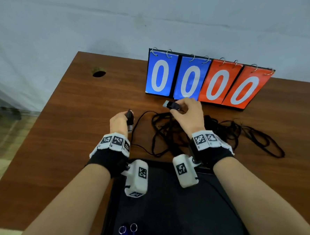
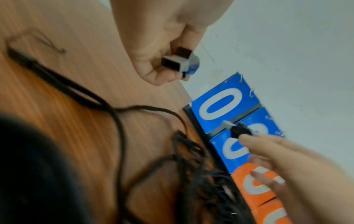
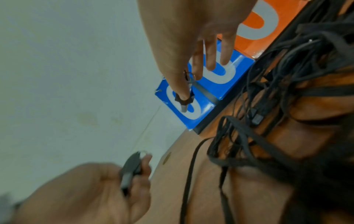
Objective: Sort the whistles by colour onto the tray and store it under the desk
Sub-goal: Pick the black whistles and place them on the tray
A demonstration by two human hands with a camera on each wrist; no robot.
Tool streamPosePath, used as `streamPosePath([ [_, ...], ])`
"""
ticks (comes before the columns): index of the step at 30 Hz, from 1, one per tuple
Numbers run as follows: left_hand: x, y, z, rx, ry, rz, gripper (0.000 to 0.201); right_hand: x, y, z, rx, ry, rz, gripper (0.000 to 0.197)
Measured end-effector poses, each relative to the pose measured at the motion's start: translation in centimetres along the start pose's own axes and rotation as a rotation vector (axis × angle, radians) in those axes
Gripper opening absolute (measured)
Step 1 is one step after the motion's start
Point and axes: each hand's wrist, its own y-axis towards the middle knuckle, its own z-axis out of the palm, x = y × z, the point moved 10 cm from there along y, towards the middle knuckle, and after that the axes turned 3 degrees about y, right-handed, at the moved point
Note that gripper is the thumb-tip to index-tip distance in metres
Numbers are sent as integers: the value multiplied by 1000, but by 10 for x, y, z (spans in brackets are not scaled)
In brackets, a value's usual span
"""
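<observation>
Black plastic whistle with grey mouthpiece [image 1: 172, 105]: pinched by right hand [image 1: 187, 115], above brown wooden desk [image 1: 69, 112]. Second black whistle [image 1: 129, 118]: gripped in left hand [image 1: 118, 123]. Black lanyard cords [image 1: 222, 132]: tangled on desk. Black tray [image 1: 171, 218]: near edge, holding two blue whistles [image 1: 127, 233]. Blue-and-orange flip scoreboard [image 1: 207, 80]: behind.

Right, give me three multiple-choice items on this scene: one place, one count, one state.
1. Where does the flip scoreboard stand?
A. far edge of the brown wooden desk
B. on the black tray
C. on the floor

2. How many blue zero cards does it show?
A. one
B. two
C. four

3. What is the right hand doing?
A. lying flat
B. pinching a black whistle
C. pulling cords

Key: 1 A, it stands behind the tangled black cords; 2 B, two blue, two orange; 3 B, fingertips grip it above the desk.
</observation>
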Motion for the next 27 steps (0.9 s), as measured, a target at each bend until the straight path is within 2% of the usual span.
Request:
streamPosePath([
  [2, 1, -20, 21, 120, -229, -94, 34, 5, -18, 3, 25, 116, 6, 14],
  [4, -2, -44, 45, 242, -303, -63, 30, 2, -32, 1, 18, 254, 42, 14],
  [8, 5, -71, 81, 371, -143, 73, 25, -3, -55, -8, -10, 336, 61, 14],
  [11, 16, -83, 100, 420, -71, 96, 27, -9, -75, -8, 17, 339, 78, 15],
  [14, 23, -87, 113, 427, -60, 105, 23, -22, -91, -9, 84, 350, 95, 26],
  [16, 25, -87, 121, 430, 30, 130, 25, -31, -94, -15, 132, 293, 85, 32],
  [18, 25, -88, 129, 451, 8, 134, 25, -46, -88, -36, 62, 268, 92, 28],
  [20, 26, -88, 133, 472, -109, 98, 24, -71, -77, -62, -55, 264, 173, 26],
  [23, 25, -81, 135, 425, -192, 75, 16, -104, -57, -90, -125, 146, 256, 30],
  [25, 25, -73, 134, 379, -150, 82, 15, -104, -41, -92, -81, 76, 208, 31],
  [27, 24, -67, 136, 340, -90, 98, 15, -101, -28, -72, 80, -8, 171, 31],
])
